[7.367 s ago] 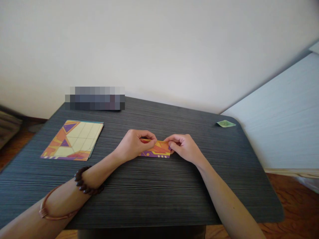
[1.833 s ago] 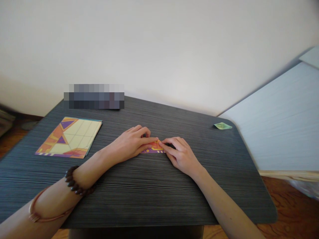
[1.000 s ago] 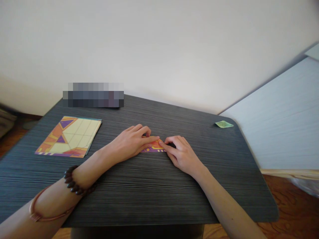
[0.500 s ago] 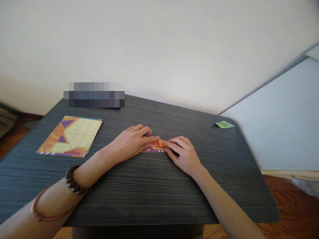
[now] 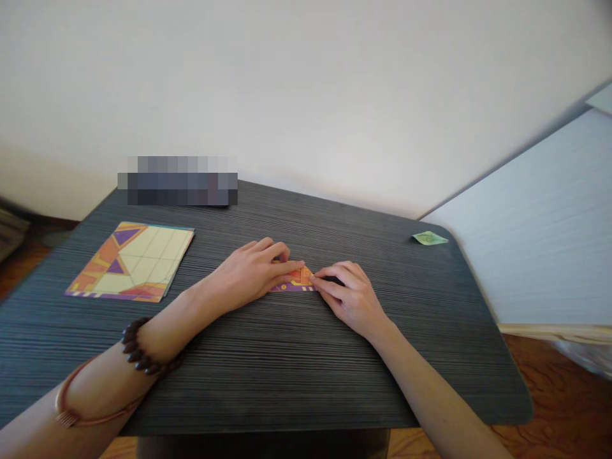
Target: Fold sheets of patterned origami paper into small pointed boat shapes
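A small folded piece of orange, yellow and purple patterned paper (image 5: 296, 281) lies flat on the dark striped table (image 5: 268, 370). My left hand (image 5: 251, 275) rests on its left part, fingers stretched out and pressing it down. My right hand (image 5: 348, 295) covers its right end, fingertips pressed on the paper beside the left index finger. Most of the paper is hidden under the two hands. Beaded and metal bracelets sit on my left wrist.
A stack of patterned paper sheets (image 5: 131, 262) lies at the table's left. A small green folded paper piece (image 5: 429, 238) sits near the far right corner. A blurred dark object (image 5: 178, 181) stands at the back edge. A pale panel (image 5: 545, 236) borders the right side.
Seconds ago both hands pinched the wider folded paper; now they press it flat, folded narrower. Over the last second the right fingertips shifted slightly along the crease.
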`<action>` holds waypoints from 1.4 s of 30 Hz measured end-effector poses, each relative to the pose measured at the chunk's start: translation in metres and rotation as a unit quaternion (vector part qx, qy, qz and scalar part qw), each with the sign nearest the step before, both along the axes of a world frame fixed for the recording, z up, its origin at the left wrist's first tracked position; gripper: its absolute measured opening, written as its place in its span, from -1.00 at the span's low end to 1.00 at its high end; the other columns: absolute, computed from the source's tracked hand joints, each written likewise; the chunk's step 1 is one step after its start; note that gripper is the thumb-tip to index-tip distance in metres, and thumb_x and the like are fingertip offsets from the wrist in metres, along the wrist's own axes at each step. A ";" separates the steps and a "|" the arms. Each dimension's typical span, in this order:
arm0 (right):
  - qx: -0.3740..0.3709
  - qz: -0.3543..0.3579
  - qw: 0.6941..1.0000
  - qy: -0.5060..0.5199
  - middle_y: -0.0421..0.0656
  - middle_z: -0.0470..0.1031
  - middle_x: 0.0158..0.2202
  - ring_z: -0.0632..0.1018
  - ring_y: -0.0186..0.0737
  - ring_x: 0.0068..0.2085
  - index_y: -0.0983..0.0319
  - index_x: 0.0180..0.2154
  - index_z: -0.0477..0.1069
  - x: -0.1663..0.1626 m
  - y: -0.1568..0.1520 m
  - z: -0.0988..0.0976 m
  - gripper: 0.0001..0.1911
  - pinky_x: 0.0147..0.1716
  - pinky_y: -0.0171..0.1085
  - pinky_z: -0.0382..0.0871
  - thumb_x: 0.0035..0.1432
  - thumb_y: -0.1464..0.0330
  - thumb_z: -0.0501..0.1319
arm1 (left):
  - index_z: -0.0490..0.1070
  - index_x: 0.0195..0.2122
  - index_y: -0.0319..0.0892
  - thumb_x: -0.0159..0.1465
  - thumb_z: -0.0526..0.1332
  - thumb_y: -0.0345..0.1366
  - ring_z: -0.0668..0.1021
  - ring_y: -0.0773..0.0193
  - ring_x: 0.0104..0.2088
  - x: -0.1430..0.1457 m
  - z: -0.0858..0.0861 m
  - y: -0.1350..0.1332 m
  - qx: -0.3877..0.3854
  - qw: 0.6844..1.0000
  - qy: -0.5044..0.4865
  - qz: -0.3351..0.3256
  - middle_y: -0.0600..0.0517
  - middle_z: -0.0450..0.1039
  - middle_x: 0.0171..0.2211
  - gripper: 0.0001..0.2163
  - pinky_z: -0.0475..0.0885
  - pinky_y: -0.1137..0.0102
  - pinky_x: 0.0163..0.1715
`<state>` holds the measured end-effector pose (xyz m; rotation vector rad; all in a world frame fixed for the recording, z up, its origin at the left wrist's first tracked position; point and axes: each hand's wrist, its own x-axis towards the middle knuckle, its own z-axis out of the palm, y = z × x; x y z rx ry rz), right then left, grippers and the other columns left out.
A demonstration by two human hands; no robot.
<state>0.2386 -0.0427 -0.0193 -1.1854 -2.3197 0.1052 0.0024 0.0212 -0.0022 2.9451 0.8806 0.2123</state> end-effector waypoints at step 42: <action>-0.034 0.008 0.999 -0.032 -0.13 0.51 -0.20 0.42 -0.22 -0.17 0.17 -0.15 0.48 -0.001 0.000 0.005 -0.79 -0.21 -0.18 0.28 0.23 0.39 0.12 | 0.26 0.11 0.07 0.34 0.02 -0.20 0.35 0.18 -0.17 0.002 0.004 -0.003 0.001 1.000 0.014 0.012 -0.01 0.31 -0.14 -0.68 0.32 0.30 -0.17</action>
